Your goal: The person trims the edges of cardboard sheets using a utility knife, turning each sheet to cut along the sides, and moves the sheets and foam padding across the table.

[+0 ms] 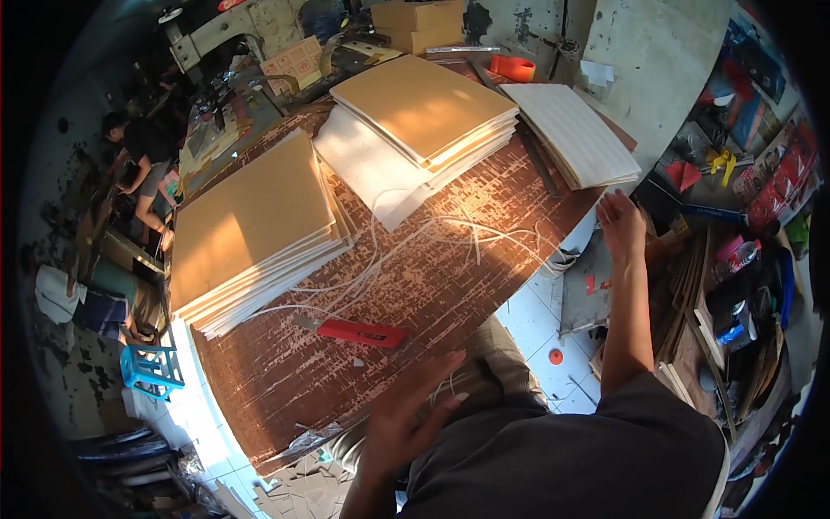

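My left hand (406, 415) hovers open, fingers spread, over my lap at the near edge of the worn brown table (285, 381), holding nothing. A red utility knife (359, 333) lies on the table just beyond it. My right hand (621, 223) reaches out to the right past the table's edge, fingers together, beside a stack of white ribbed sheets (571, 130); I see nothing in it. Two stacks of tan-faced foam boards (251, 225) (424, 108) sit on the table, with thin white trimmed strips (415, 242) lying between them.
An orange tape roll (512, 67) and cardboard boxes (417, 24) are at the table's far end. Another person (143, 156) crouches at far left near a blue stool (149, 368). Cluttered shelves (735, 259) stand on the right. Cardboard scraps (303, 493) lie on the tiled floor.
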`<action>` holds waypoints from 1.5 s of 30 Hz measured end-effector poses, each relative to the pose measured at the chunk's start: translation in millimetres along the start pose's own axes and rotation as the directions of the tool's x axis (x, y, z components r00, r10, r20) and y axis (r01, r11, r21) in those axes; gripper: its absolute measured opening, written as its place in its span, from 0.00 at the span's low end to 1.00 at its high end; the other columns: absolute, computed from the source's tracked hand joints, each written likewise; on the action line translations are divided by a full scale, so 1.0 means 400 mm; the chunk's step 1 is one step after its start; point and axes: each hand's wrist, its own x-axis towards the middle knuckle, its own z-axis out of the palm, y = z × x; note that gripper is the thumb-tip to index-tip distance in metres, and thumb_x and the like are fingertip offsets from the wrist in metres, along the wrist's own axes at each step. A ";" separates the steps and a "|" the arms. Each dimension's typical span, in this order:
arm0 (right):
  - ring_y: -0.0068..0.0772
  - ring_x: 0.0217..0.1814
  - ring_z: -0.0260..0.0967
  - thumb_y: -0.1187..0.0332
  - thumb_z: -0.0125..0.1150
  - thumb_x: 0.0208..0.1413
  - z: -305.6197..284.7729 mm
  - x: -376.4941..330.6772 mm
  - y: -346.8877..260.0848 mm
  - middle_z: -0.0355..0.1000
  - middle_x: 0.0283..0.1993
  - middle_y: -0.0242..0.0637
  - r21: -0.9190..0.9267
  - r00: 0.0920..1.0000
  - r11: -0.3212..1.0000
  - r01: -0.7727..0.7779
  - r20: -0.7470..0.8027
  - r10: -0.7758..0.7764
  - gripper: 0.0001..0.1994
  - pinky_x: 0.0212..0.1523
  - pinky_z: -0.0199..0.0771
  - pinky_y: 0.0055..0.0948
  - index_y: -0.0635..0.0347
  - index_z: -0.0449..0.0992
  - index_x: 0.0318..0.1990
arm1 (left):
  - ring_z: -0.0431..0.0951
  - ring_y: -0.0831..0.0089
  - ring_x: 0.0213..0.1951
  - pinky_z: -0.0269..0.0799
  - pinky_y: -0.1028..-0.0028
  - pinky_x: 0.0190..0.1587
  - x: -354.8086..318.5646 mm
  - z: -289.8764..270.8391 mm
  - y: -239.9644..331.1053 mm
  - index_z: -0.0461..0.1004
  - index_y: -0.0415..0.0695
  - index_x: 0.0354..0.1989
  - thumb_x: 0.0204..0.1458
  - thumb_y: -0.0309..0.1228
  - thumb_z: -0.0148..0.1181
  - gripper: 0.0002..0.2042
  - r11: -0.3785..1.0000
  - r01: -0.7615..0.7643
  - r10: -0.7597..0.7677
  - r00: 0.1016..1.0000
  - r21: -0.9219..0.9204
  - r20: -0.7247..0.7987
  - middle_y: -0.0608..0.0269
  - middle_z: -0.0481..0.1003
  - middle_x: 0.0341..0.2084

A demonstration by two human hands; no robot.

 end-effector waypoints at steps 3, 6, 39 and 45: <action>0.41 0.59 0.74 0.72 0.59 0.64 -0.023 -0.051 0.008 0.74 0.60 0.48 0.031 0.997 0.999 -0.023 0.077 0.020 0.31 0.62 0.74 0.42 0.72 0.60 0.74 | 0.83 0.60 0.58 0.75 0.63 0.62 -0.031 -0.012 -0.019 0.78 0.40 0.62 0.57 0.22 0.67 0.22 0.997 0.078 -0.079 0.996 -0.030 -0.045 0.52 0.83 0.56; 0.42 0.62 0.73 0.73 0.59 0.64 0.001 -0.072 0.015 0.73 0.64 0.49 -0.061 0.988 0.997 0.056 0.145 -0.046 0.32 0.64 0.73 0.41 0.71 0.60 0.74 | 0.83 0.61 0.57 0.77 0.64 0.60 -0.058 -0.016 -0.042 0.80 0.40 0.60 0.58 0.21 0.66 0.20 0.984 0.138 -0.149 0.983 -0.111 -0.108 0.54 0.84 0.53; 0.58 0.69 0.65 0.62 0.67 0.61 0.753 -0.602 0.220 0.71 0.63 0.52 0.260 -0.292 0.287 0.922 0.954 0.071 0.37 0.70 0.67 0.49 0.56 0.59 0.76 | 0.84 0.69 0.53 0.78 0.68 0.57 -0.266 -0.011 -0.042 0.79 0.42 0.61 0.67 0.23 0.60 0.16 0.898 0.195 -0.329 0.893 -0.394 -0.307 0.57 0.85 0.48; 0.54 0.61 0.69 0.76 0.67 0.56 0.717 -0.593 0.241 0.74 0.59 0.45 0.303 -0.298 0.209 0.930 0.953 -0.058 0.28 0.64 0.71 0.47 0.59 0.73 0.66 | 0.83 0.69 0.55 0.76 0.68 0.60 -0.267 -0.025 -0.052 0.79 0.42 0.61 0.67 0.23 0.60 0.15 0.883 0.162 -0.322 0.892 -0.441 -0.316 0.56 0.85 0.49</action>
